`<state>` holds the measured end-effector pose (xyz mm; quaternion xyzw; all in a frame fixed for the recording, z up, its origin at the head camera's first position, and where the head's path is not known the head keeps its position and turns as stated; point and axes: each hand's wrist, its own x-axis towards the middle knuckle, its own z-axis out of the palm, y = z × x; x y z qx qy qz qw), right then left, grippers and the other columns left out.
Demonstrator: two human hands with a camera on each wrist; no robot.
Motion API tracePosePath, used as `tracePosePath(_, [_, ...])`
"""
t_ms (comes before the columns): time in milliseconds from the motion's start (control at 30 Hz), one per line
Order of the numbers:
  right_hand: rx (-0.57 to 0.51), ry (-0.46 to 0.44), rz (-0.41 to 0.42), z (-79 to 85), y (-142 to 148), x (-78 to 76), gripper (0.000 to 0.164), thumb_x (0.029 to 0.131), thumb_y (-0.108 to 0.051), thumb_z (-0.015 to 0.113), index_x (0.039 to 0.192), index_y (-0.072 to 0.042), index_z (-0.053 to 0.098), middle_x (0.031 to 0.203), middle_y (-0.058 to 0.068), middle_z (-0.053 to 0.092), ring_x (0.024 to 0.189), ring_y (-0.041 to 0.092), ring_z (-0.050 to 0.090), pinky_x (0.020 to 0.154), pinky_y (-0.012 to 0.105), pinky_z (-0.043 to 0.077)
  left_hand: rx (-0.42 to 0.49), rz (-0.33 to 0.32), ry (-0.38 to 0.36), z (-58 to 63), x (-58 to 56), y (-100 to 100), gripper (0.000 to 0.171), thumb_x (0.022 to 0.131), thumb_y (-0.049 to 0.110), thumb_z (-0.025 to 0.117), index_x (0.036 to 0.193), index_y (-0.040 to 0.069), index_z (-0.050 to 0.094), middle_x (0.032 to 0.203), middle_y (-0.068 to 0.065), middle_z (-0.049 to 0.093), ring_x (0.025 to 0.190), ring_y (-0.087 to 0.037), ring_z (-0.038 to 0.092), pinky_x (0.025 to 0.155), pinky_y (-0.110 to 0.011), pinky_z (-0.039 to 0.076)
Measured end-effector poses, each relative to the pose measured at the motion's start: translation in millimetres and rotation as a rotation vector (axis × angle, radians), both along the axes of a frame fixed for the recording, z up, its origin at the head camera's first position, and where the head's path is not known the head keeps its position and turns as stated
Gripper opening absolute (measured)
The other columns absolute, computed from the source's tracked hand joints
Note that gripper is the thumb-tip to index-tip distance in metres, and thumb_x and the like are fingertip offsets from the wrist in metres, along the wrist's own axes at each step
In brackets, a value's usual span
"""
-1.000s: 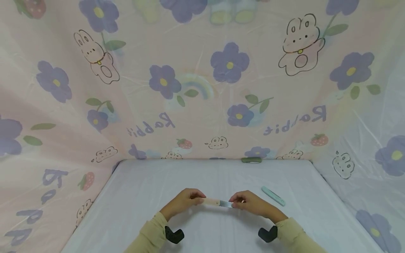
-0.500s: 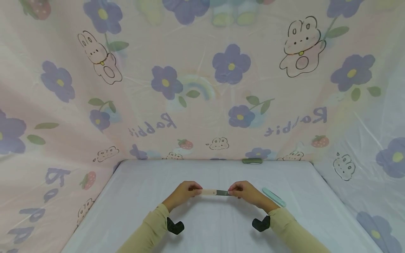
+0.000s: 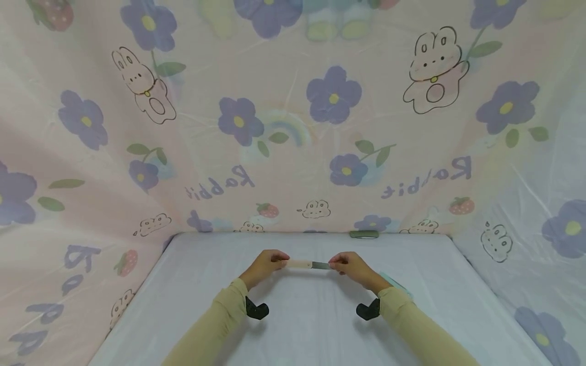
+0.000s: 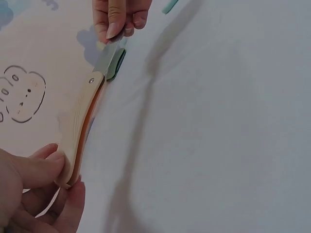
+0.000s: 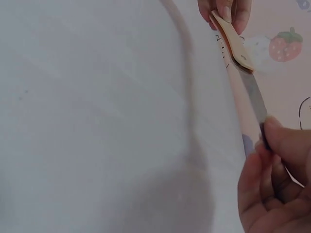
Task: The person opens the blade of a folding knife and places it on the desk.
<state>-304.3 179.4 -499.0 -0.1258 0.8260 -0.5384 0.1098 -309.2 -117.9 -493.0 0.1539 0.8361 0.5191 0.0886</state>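
Observation:
Above the table, a folding knife (image 3: 299,264) with a cream handle and an unfolded grey blade (image 5: 254,92) spans the gap between both hands. My left hand (image 3: 267,265) pinches the end of the handle between thumb and fingers. At the other end, my right hand (image 3: 351,266) pinches the blade near its tip, which the fingers hide. An orange-brown lining shows in the handle's slot in the left wrist view. Partly covered by the right forearm, a teal folding knife (image 3: 396,283) lies on the table.
A dark green, similarly shaped object (image 3: 364,234) lies at the table's far edge. White cloth covers the table (image 3: 316,325). Curtains (image 3: 284,168) printed with rabbits and flowers enclose the back and sides.
Both hands have moved forward, away from the body, carrying the cream-handled knife with them. Its blade looks darker than at first. The right forearm now overlaps the teal knife.

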Motion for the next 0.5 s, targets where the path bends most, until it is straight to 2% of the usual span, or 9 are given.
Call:
tracePosePath(167, [0.011, 0.008, -0.055, -3.8, -4.6, -10.2, 0.019, 0.090, -0.012, 0.062, 0.101, 0.003, 0.064, 0.094, 0.018, 0.063, 0.082, 0.030, 0.055, 0.074, 0.044, 0.050, 0.094, 0.049, -0.055, -6.7, -13.2, -1.8, 0.025, 0.090, 0.004, 0.059, 0.113, -0.007, 0.061, 0.111, -0.019, 0.061, 0.096, -0.019, 0.059, 0.082, -0.031, 0.051])
tracePosePath(267, [0.047, 0.026, -0.076, -8.3, -6.9, -15.3, 0.018, 0.090, -0.012, 0.062, 0.101, 0.002, 0.065, 0.089, 0.013, 0.062, 0.076, 0.023, 0.054, 0.069, 0.039, 0.050, 0.118, 0.075, -0.078, -11.0, -19.5, -1.6, 0.025, 0.090, 0.004, 0.060, 0.112, -0.007, 0.061, 0.110, -0.019, 0.061, 0.095, -0.018, 0.059, 0.082, -0.030, 0.051])
tracePosePath(400, [0.111, 0.077, -0.111, -12.5, -10.8, -21.2, 0.016, 0.089, -0.011, 0.063, 0.098, 0.001, 0.066, 0.082, 0.007, 0.061, 0.070, 0.016, 0.050, 0.061, 0.029, 0.047, 0.093, 0.104, -0.042, -15.4, -27.3, -0.4, 0.024, 0.089, 0.004, 0.061, 0.110, -0.006, 0.062, 0.107, -0.014, 0.063, 0.093, -0.017, 0.060, 0.079, -0.027, 0.051])
tracePosePath(500, [0.164, 0.110, -0.148, -15.8, -14.0, -25.9, 0.011, 0.088, -0.011, 0.064, 0.093, -0.002, 0.068, 0.081, 0.003, 0.061, 0.071, 0.015, 0.050, 0.061, 0.026, 0.045, 0.062, 0.132, -0.012, -18.0, -32.4, 1.2, 0.022, 0.088, 0.004, 0.062, 0.108, -0.006, 0.064, 0.104, -0.011, 0.064, 0.091, -0.017, 0.059, 0.078, -0.026, 0.051])
